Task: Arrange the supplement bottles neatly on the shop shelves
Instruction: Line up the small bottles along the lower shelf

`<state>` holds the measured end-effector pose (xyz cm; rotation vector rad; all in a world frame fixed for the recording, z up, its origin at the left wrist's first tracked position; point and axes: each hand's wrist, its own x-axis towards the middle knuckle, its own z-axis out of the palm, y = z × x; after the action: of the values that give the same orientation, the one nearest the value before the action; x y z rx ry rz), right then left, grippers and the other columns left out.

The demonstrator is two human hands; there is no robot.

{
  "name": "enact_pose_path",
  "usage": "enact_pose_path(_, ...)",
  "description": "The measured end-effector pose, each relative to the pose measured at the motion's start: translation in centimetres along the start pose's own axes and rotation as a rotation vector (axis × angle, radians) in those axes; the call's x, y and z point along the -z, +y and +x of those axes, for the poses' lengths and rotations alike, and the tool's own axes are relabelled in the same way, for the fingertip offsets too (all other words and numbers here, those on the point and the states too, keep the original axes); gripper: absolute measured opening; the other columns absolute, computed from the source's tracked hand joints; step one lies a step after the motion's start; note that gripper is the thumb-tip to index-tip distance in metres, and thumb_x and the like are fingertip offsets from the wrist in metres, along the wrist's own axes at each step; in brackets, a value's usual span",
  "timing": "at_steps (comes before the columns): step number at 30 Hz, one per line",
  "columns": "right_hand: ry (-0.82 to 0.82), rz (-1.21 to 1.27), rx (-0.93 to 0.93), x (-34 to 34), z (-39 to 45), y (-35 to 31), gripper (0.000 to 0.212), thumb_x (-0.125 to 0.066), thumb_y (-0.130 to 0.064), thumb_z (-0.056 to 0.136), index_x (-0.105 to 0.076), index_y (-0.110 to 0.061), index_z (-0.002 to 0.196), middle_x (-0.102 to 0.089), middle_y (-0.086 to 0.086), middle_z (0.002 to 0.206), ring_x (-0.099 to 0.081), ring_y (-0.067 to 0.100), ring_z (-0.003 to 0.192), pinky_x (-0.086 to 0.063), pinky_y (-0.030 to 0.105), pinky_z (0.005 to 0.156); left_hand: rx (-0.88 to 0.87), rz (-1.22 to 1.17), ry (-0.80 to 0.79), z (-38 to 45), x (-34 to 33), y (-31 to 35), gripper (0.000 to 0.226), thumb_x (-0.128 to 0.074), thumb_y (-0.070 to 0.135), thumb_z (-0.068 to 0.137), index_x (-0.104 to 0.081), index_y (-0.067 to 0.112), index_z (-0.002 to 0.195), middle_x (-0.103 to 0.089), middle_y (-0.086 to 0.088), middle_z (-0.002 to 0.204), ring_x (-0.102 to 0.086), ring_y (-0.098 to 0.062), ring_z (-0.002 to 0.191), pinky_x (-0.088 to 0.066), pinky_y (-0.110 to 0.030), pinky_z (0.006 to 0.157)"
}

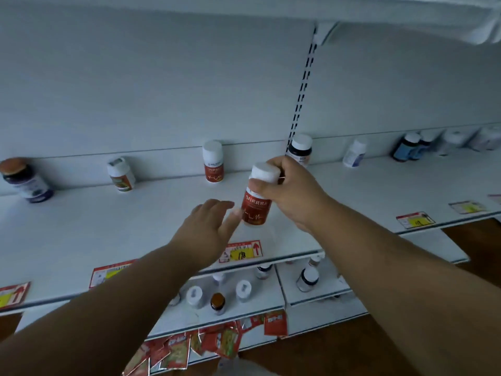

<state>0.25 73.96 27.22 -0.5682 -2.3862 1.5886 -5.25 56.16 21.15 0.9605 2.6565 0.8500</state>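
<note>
White shop shelf (113,229), sparsely stocked: a red-labelled bottle (256,206) is being placed.
Fingers of the right hand (287,191) are curled round its white cap, holding it just above the shelf front; left hand (208,229), fingers straight and loosely spread, touches its side. Next, it should probably be lined up with the matching bottle (213,165) at the back.

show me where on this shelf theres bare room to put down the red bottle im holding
The white shelf is bare in front of the matching red-label white-capped bottle at the back wall, left of your right hand. Another wide bare stretch lies between the slanted white bottle and the yellow price tag. The lower shelf is crowded with small bottles.
</note>
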Motion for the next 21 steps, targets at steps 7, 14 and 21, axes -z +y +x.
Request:
enact_pose_path(7, -0.074, -0.298, -0.006, -0.8, 9.5, 2.2, 0.055, -0.078, -0.036, 0.081, -0.048, -0.027, 0.127, -0.060, -0.003, 0.121, -0.057, 0.021, 0.110, -0.051, 0.041, 0.092, -0.038, 0.320, 0.110, 7.9, 0.2, -0.8, 0.064, -0.025, 0.058, 0.096, -0.037, 0.020, 0.146, -0.034, -0.003, 0.155, -0.029, -0.024, 0.143, -0.026, -0.042, 0.115)
enact_pose_path(14, -0.122, -0.506, 0.215, -2.8, 17.4, 2.1, 0.060, -0.078, -0.028, 0.082, -0.049, -0.013, 0.132, -0.058, 0.009, 0.127, -0.056, 0.024, 0.108, -0.037, 0.026, 0.079, -0.002, 0.554, 0.180, 14.4, 2.2, -2.2, 0.074, -0.041, 0.038, 0.099, -0.001, 0.014, 0.156, 0.007, -0.003, 0.165, 0.006, -0.017, 0.151, -0.005, -0.034, 0.120)
enact_pose_path(21, -0.180, -0.671, 0.273, -4.7, 20.5, 1.7, 0.054, -0.077, -0.027, 0.081, -0.048, -0.010, 0.124, -0.055, 0.011, 0.125, -0.057, 0.031, 0.110, -0.039, 0.031, 0.080, 0.053, 0.511, 0.154, 14.9, 2.4, -2.7, 0.073, -0.050, 0.030, 0.093, -0.015, 0.014, 0.155, -0.014, -0.001, 0.162, -0.010, -0.019, 0.149, -0.022, -0.036, 0.116)
